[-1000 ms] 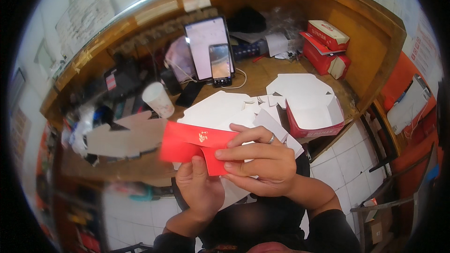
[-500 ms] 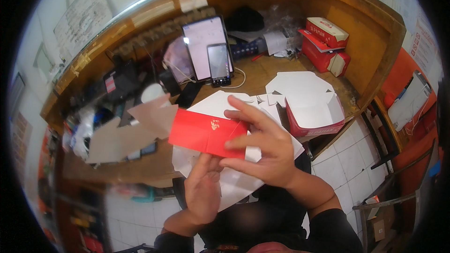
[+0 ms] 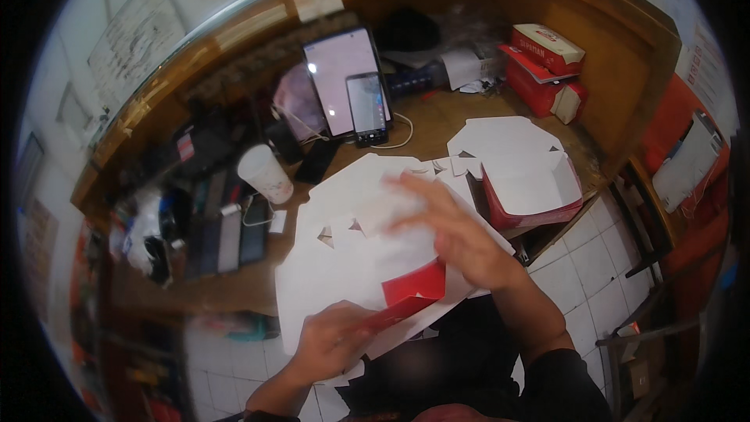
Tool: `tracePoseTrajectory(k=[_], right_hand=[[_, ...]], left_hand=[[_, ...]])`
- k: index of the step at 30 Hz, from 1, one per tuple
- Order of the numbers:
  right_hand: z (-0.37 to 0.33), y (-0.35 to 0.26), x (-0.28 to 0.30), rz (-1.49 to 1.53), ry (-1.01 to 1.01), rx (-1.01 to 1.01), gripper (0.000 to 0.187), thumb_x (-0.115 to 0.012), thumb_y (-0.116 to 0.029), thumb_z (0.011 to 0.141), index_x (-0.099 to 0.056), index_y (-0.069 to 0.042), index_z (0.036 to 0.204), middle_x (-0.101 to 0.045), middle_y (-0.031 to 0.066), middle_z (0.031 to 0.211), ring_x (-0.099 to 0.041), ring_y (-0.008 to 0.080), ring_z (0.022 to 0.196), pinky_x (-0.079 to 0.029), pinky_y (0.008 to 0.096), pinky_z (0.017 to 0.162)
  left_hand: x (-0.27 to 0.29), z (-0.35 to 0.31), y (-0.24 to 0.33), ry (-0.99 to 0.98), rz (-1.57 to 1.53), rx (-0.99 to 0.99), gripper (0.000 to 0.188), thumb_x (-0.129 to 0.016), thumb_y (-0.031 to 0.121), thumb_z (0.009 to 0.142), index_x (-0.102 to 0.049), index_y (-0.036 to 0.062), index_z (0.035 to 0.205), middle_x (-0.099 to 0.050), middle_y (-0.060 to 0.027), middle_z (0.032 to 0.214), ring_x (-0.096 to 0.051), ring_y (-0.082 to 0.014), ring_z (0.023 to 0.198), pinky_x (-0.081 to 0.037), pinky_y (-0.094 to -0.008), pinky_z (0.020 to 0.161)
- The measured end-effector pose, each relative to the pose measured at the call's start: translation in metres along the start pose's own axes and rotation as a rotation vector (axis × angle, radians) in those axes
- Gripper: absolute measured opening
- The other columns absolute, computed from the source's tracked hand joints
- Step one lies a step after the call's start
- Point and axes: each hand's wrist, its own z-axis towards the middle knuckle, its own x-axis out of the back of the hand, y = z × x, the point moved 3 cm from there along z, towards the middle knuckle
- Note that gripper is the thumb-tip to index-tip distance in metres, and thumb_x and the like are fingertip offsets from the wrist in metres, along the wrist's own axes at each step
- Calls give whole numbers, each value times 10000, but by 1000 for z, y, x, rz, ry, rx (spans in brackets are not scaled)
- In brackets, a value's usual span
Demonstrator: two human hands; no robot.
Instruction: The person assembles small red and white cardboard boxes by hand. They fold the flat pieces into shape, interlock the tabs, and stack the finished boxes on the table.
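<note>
A flat box blank of white cardboard (image 3: 336, 270) with notched edges lies in front of me on the desk, white side up. Along its near side a red panel (image 3: 414, 287) stands folded up. My left hand (image 3: 336, 340) is closed on the near edge at the left end of this red part. My right hand (image 3: 465, 238) hovers over the blank's right side with fingers apart, their tips smeared by motion. The wrist side of that hand is close to the right end of the red panel. To the right sits a part-formed box (image 3: 531, 187), its lid raised and its inside white.
A phone (image 3: 367, 109) leans against a tablet (image 3: 332, 70) at the back. A paper cup (image 3: 266, 174) and a dark phone (image 3: 317, 160) are left of the blank. Red boxes (image 3: 539, 70) are stacked at the back right. Several flat devices (image 3: 226, 238) lie at the left.
The red panel was held up between both hands and has come down toward me, showing the blank's white side. The blurred cardboard flaps at the left have swung away, uncovering the cup.
</note>
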Motion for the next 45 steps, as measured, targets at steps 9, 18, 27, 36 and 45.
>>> tracePoseTrajectory(k=[9, 18, 27, 36, 45], right_hand=[[-16, -10, 6, 204, -149, 210, 134, -846, -146, 726, -726, -122, 779, -648, 135, 1302, -495, 346, 1273, -280, 491, 1124], [-19, -20, 0, 88, -47, 222, 192, -876, -149, 738, -734, -223, 843, -697, 72, 1192, -524, 309, 1275, -199, 548, 1181], [-17, -39, -32, -459, -253, 96, 180, -763, -146, 871, -744, -194, 1043, -625, 7, 1295, -472, 280, 1350, -94, 561, 1180], [-15, -27, -39, -409, -306, 105, 159, -741, -201, 912, -760, -178, 1069, -599, 41, 1356, -452, 296, 1337, -103, 550, 1185], [-7, 1, 4, 530, 141, -289, 614, -711, -289, 957, -542, -18, 1482, -378, 187, 1614, -396, 280, 1475, -366, 433, 1173]], left_hand=[[-13, -13, -37, 211, -1083, 376, 171, -697, 10, 940, -690, -58, 1097, -720, -186, 1107, -696, -273, 1002, -560, -390, 921], [-17, 10, -11, 314, -1159, 449, 155, -710, 56, 964, -566, 87, 918, -701, -110, 1001, -672, -204, 936, -557, -369, 896], [-16, 5, -12, 338, -953, 395, 107, -711, 26, 967, -611, 46, 933, -712, -131, 1014, -678, -164, 908, -571, -331, 822], [-9, 10, 7, 323, -689, 201, 54, -710, 20, 971, -685, -26, 981, -738, -177, 1133, -709, -200, 977, -583, -344, 863], [11, 4, 27, -152, 284, -509, 163, -747, 6, 794, -747, 30, 956, -769, -91, 1069, -730, -254, 934, -571, -358, 764]])
